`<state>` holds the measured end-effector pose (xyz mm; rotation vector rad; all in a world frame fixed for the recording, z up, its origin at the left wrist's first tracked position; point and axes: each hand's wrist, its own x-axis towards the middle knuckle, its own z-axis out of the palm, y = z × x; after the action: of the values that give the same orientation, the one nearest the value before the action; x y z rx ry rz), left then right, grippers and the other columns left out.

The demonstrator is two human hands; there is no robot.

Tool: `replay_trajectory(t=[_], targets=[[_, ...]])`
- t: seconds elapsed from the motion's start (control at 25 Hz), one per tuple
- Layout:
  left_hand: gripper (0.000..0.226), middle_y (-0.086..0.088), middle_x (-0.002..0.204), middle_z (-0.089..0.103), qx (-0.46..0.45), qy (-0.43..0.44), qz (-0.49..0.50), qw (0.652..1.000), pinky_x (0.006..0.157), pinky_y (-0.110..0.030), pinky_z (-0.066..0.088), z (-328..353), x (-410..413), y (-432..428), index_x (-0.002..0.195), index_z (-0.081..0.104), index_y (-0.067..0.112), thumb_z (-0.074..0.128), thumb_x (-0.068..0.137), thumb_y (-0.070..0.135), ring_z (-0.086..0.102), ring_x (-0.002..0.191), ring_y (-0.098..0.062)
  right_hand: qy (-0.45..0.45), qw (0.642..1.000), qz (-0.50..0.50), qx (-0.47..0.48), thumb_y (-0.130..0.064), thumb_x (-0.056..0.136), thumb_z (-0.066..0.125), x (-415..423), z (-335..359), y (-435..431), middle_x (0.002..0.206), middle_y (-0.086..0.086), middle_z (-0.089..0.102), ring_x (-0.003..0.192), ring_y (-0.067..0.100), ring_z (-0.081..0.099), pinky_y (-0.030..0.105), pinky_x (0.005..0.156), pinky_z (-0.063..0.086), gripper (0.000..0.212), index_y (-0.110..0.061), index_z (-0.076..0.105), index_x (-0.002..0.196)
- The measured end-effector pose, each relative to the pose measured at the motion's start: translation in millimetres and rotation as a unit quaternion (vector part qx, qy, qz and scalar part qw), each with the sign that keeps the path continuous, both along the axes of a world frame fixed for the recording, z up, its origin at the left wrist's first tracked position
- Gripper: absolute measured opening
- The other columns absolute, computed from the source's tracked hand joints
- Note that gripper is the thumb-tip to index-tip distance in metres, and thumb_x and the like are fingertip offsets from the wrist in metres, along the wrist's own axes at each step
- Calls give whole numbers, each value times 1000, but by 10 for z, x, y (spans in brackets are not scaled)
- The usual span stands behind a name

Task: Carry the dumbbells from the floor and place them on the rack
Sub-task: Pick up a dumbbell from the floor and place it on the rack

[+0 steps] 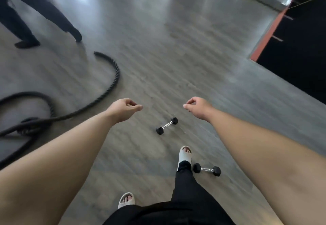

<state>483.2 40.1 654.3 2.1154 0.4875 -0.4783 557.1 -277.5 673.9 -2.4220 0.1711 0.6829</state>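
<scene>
Two dumbbells lie on the floor (176,57). The far dumbbell (166,125) runs from 8 to 2 o'clock, below and between the hands. The near dumbbell (207,169) lies almost 9 to 3, beside the right foot (184,155). Left hand (125,109) and right hand (196,107) hover empty, fingers loosely curled.

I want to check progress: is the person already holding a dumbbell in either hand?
No, the left hand and right hand are both empty, and the two dumbbells lie on the floor.
</scene>
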Motion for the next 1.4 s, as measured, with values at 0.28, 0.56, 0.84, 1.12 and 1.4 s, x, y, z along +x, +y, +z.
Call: replay_trajectory(t=[0.28, 0.56, 0.84, 1.12, 1.4], targets=[[37, -7, 106, 77, -50, 95, 166, 980, 64, -29, 48, -723, 786, -772, 99, 73, 23, 75, 86, 57, 68, 81, -21, 95, 993, 75, -10, -46, 93, 71, 1328, -931, -415, 99, -5, 66, 106, 26, 66, 36, 91, 50, 28, -21, 68, 105], [34, -3, 116, 74, -106, 167, 246, 949, 72, -34, 53, -2075, 1458, -1182, 111, 70, 26, 70, 91, 54, 71, 98, -27, 170, 978, 102, -59, -50, 91, 71, 2246, -2401, -521, 99, -3, 65, 103, 25, 65, 45, 91, 60, 37, -22, 69, 114], [42, 6, 116, 71, -148, 228, 347, 897, 81, -41, 60, -4232, 1653, -1368, 110, 70, 33, 72, 83, 64, 67, 112, -22, 208, 968, 115, -83, -50, 93, 69, 2611, -4473, -438, 91, -9, 59, 92, 23, 60, 41, 83, 57, 42, -22, 65, 124], [78, 8, 132, 56, -207, 243, 431, 844, 95, -54, 56, -6388, 1955, -1666, 138, 57, 31, 78, 73, 70, 55, 119, -19, 137, 982, 78, -105, -54, 90, 70, 2825, -6652, -268, 148, 14, 56, 130, 31, 59, 37, 108, 46, 70, -20, 53, 149], [74, 0, 130, 58, -198, 206, 487, 825, 84, -47, 63, -7779, 1978, -2114, 100, 60, 36, 87, 37, 63, 67, 102, -22, 154, 983, 11, -102, -59, 75, 78, 2735, -7808, -469, 101, -1, 71, 91, 31, 76, 54, 83, 65, 64, -24, 63, 126]])
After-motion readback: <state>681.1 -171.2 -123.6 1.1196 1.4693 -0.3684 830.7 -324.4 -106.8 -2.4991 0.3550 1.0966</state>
